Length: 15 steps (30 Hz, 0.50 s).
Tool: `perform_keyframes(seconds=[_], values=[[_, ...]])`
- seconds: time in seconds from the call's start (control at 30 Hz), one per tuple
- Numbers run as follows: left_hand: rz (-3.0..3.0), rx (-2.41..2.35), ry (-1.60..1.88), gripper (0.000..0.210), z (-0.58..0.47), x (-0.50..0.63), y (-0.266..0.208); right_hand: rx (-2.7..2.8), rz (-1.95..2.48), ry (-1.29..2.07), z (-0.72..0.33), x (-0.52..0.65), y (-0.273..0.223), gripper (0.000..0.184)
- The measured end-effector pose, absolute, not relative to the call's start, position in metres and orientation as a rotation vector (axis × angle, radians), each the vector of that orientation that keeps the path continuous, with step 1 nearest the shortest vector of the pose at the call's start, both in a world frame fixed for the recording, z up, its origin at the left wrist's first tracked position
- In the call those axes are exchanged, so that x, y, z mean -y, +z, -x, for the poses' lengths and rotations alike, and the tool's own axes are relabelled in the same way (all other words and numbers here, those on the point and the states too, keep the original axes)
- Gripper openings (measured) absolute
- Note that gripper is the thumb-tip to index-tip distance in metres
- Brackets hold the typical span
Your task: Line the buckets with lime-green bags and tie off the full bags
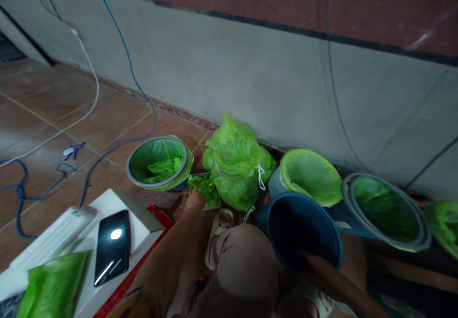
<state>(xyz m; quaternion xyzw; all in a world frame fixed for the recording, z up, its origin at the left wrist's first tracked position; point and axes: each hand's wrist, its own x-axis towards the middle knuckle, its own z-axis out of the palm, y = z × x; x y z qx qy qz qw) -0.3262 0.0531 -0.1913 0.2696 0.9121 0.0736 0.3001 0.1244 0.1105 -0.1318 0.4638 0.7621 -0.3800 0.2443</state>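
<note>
My left hand (pixel 194 200) reaches down among crumpled green plastic bags (pixel 207 189) in a small shallow box on the floor. Its fingers look closed on one bag, partly hidden by the plastic. To the right, my right hand (pixel 309 263) lies over the near rim of a dark blue bin (pixel 339 234), fingers lost in the shadow inside. No liner shows in this bin. Just beyond my left hand a full green bag (pixel 234 160) with white drawstrings leans near the wall. A grey-rimmed bin (pixel 133 182) with green plastic inside stands at the left.
Along the wall stand a green-lined bin (pixel 310 174) and a grey-rimmed bin (pixel 424 217). A phone (pixel 112 246) and a green packet (pixel 53 284) lie on a white box (pixel 138 225) at left. A blue cable (pixel 130 62) trails over the tiles. My knee and sandals are below.
</note>
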Motion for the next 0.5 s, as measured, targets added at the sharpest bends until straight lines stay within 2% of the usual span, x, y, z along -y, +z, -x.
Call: perform_keyframes(seconds=[0.1,0.23,0.37,0.43,0.5], values=[[-0.635,-2.446,0.184,0.037,0.334,-0.061,-0.189,-2.062,-1.251,-1.09,-0.127,-0.112,-0.133,0.067],[-0.631,-2.536,0.34,0.035,0.332,-0.05,-0.162,-2.075,-1.28,-1.059,-0.126,-0.116,-0.128,0.064],[-0.616,-2.524,1.162,0.02,0.319,-0.025,-0.13,-2.126,-1.393,-1.156,-0.119,-0.131,-0.118,0.055],[-0.388,-2.191,1.628,0.014,0.318,-0.019,-0.119,-2.163,-1.501,-1.255,-0.111,-0.141,-0.111,0.054],[-0.049,-1.711,1.944,0.017,0.322,-0.018,-0.109,-2.22,-1.591,-1.337,-0.098,-0.149,-0.101,0.053]])
